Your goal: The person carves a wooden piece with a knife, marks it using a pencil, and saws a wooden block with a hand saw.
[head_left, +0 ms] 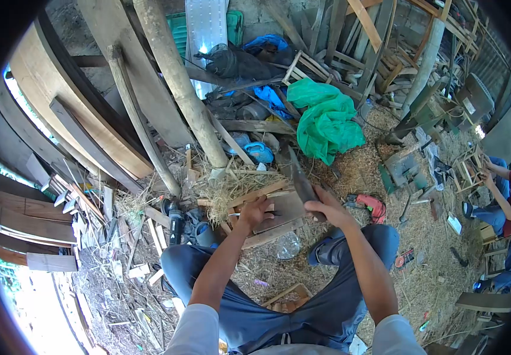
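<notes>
My right hand [326, 208] is wrapped round the handle end of a machete-like tool [304, 184], whose pointed end is raised up and away from me. My left hand [256, 213] is over the left part of a low wooden block [286, 207], its fingers apart, with no object visible in it. The block lies between my knees and the wood pieces in front. Whether my left fingertips touch the block, I cannot tell.
A red power tool [371, 208] lies right of the block, an angle grinder [175, 223] to its left. A green plastic sheet [326, 118] lies ahead. Boards [60, 89] lean at left beside a pole [178, 83]. A co-worker [507, 201] sits at far right.
</notes>
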### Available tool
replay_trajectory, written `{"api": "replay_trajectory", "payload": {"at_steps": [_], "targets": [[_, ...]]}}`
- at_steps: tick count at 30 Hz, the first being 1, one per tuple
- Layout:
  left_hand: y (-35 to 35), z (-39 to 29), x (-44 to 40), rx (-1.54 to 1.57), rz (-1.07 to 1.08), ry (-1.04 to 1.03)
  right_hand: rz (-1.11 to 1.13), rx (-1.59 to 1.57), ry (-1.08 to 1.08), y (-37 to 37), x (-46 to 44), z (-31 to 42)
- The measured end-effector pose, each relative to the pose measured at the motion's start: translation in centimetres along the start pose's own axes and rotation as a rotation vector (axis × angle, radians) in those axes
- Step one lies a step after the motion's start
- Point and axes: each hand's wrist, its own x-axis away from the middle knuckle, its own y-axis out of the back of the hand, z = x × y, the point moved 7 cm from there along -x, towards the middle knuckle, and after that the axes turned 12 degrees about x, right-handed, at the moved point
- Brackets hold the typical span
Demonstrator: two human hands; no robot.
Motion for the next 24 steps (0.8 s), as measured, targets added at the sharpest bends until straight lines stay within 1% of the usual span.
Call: {"api": "replay_trajectory", "payload": {"at_steps": [2,3,6,7,9,10,12,13,15,16,18,19,21,22,24], "targets": [[0.3,-0.2,0.2,0.040,-0.009,0.016,-0.187,0.037,-0.005,1.6,0.8,-0.9],[0.7,-0.7,0.2,0.051,-0.009,0.027,-0.190,0.031,-0.006,1.9,1.0,-1.3],[2.0,-2.6,-0.2,0.059,-0.023,0.034,-0.359,-0.151,-0.004,4.3,2.0,-1.8],[2.2,-3.3,-0.7,0.051,-0.018,0.025,-0.370,-0.157,0.000,4.7,2.4,-1.3],[3.2,-4.7,-1.6,0.288,-0.118,0.028,-0.492,-0.229,-0.084,5.6,3.8,-0.6],[3.4,-5.5,-2.2,0.276,-0.113,0.022,-0.500,-0.239,-0.077,5.8,4.0,0.1],[3.0,-6.0,-3.3,0.335,-0.068,0.111,-0.483,-0.343,-0.080,5.8,4.4,0.7],[2.6,-5.9,-3.7,0.325,-0.061,0.108,-0.489,-0.354,-0.076,5.9,4.3,0.4],[2.4,-6.2,-4.9,0.357,-0.135,-0.027,-0.516,-0.598,-0.050,6.2,3.4,-1.5],[1.9,-5.6,-5.8,0.349,-0.131,-0.033,-0.523,-0.604,-0.042,6.6,3.0,-2.5],[-0.2,-3.3,-6.7,0.769,0.023,0.278,-0.702,-0.381,-0.064,8.1,3.4,-3.6],[0.0,-3.6,-7.1,0.764,0.027,0.277,-0.706,-0.386,-0.064,8.4,3.5,-3.7],[-1.2,-3.4,-7.0,1.268,0.038,0.519,-0.797,-0.296,-0.090,9.1,4.6,-4.0],[-1.3,-3.8,-7.4,1.265,0.048,0.524,-0.802,-0.302,-0.098,9.5,4.8,-4.2],[-1.3,-3.6,-7.2,1.300,-0.066,0.631,-0.869,-0.022,-0.245,10.5,5.6,-4.5]]}}
